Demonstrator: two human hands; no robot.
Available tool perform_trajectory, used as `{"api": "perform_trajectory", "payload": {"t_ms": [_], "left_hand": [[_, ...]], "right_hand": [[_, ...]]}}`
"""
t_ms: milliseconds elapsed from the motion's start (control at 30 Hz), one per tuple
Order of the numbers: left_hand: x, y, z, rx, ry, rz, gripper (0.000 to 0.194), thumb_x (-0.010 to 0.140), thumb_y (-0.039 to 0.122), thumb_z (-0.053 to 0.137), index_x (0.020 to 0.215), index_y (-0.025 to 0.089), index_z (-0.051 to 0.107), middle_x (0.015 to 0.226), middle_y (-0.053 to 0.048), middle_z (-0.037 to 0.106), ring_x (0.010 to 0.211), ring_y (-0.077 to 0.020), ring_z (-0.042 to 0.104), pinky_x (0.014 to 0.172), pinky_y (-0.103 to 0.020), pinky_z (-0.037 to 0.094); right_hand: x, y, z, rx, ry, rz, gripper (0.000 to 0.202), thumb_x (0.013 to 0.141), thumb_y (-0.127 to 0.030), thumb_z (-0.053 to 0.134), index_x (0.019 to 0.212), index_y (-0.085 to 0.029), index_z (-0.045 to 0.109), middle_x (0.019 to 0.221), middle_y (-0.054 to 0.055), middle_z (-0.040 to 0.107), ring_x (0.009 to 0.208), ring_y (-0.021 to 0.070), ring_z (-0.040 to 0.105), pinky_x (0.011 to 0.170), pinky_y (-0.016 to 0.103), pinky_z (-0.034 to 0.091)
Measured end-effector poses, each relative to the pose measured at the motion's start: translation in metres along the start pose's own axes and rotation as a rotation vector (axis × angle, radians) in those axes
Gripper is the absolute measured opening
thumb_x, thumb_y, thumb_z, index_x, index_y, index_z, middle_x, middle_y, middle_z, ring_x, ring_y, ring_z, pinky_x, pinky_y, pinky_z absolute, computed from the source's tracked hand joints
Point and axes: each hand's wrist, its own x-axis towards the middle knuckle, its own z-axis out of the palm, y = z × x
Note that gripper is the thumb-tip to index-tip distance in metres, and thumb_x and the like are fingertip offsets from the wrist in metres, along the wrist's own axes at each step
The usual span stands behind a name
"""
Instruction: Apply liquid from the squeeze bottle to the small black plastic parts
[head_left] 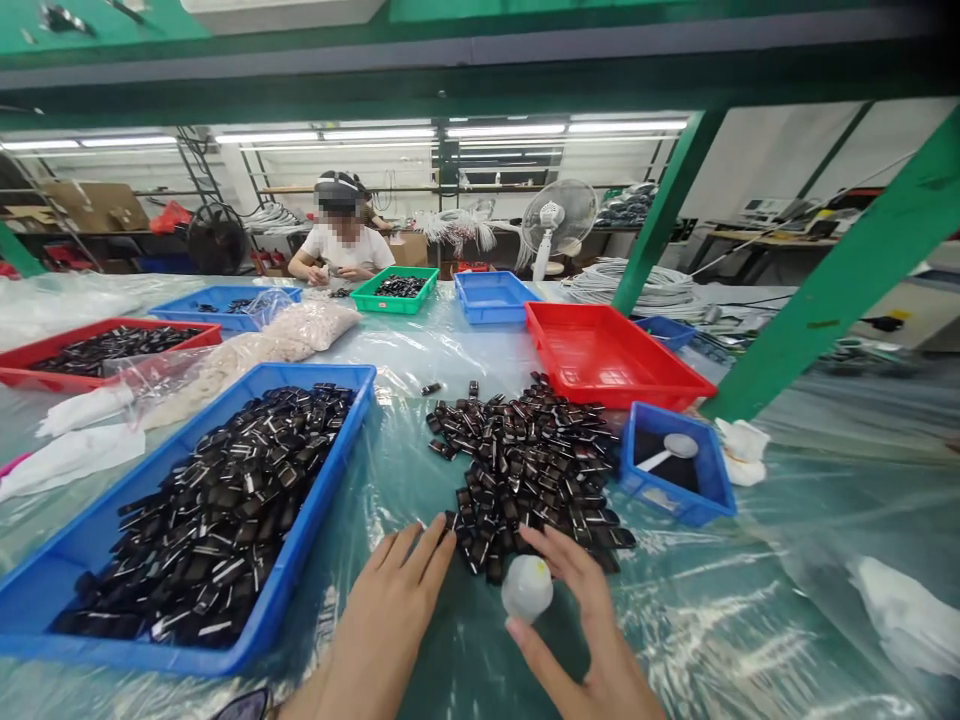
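Bench (720, 610): green under clear plastic, pretty loaded.
Long blue bin (150, 655), left side, heaped with black parts (232, 500).
Loose pile (525, 460) of same stuff, right of bin, just beyond hands.
Red tray (600, 345) behind pile.
Left hand (401, 580): nothing held, fingers stretched out, tips at pile's near edge.
Right hand (589, 620): fingers curved round white bottle (528, 588), can't tell if gripped.
Small blue bin (697, 510) right of pile: black stuff, white spoon (667, 453) inside.
Bottle's right at pile's near edge.
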Motion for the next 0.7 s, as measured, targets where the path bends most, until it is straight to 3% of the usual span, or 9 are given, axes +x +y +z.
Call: {"api": "perform_trajectory", "payload": {"t_ms": [167,300,400,500,600,700], "left_hand": [[0.019,-0.002,0.004,-0.131,-0.056,-0.035,0.061,0.071,-0.014,0.035,0.12,0.012,0.06,0.126,-0.013,0.063,0.105,-0.0275,0.065,0.085,-0.043,0.057],[0.016,0.0,0.004,-0.288,-0.037,-0.094,0.035,0.087,-0.004,0.037,0.111,0.01,0.059,0.115,-0.019,0.064,0.105,-0.0326,0.062,0.085,-0.053,0.052],[0.004,0.003,-0.002,-0.474,-0.033,-0.141,0.025,0.096,0.006,0.03,0.097,0.015,0.053,0.093,-0.01,0.065,0.086,-0.0233,0.064,0.074,-0.038,0.055],[-0.009,0.005,-0.015,-0.67,-0.079,-0.188,0.024,0.1,0.015,0.023,0.093,0.02,0.046,0.073,0.0,0.058,0.061,-0.0133,0.059,0.057,-0.022,0.05],[-0.017,0.002,-0.023,-0.785,-0.128,-0.254,0.026,0.102,0.025,0.025,0.083,0.022,0.043,0.068,0.002,0.051,0.059,-0.0116,0.055,0.055,-0.02,0.045],[-0.021,0.0,-0.02,-0.842,-0.176,-0.316,0.032,0.101,0.029,0.029,0.069,0.023,0.033,0.058,0.006,0.036,0.05,-0.0106,0.045,0.047,-0.021,0.035]], "right_hand": [[0.006,0.004,-0.004,0.004,-0.143,0.125,0.036,0.09,-0.048,0.048,0.118,-0.026,0.049,0.124,0.011,0.061,0.113,0.0252,0.059,0.094,0.039,0.047],[0.01,-0.007,-0.011,0.005,-0.187,0.29,0.047,0.085,-0.06,0.049,0.118,-0.026,0.052,0.117,0.011,0.062,0.109,0.0279,0.06,0.086,0.039,0.05],[0.009,-0.011,-0.011,0.029,-0.112,0.288,0.048,0.083,-0.06,0.052,0.117,-0.026,0.054,0.114,0.01,0.063,0.111,0.0282,0.058,0.088,0.039,0.048],[0.005,-0.012,-0.009,0.05,-0.089,0.29,0.048,0.082,-0.057,0.055,0.119,-0.027,0.055,0.119,0.009,0.063,0.114,0.0279,0.057,0.087,0.037,0.05],[0.001,-0.015,-0.009,0.097,-0.089,0.237,0.046,0.084,-0.054,0.056,0.122,-0.029,0.056,0.128,0.007,0.061,0.121,0.0258,0.053,0.095,0.035,0.047],[-0.003,-0.019,-0.009,0.126,-0.081,0.182,0.04,0.085,-0.051,0.056,0.121,-0.033,0.059,0.133,0.002,0.06,0.125,0.0235,0.052,0.101,0.032,0.042]]}}
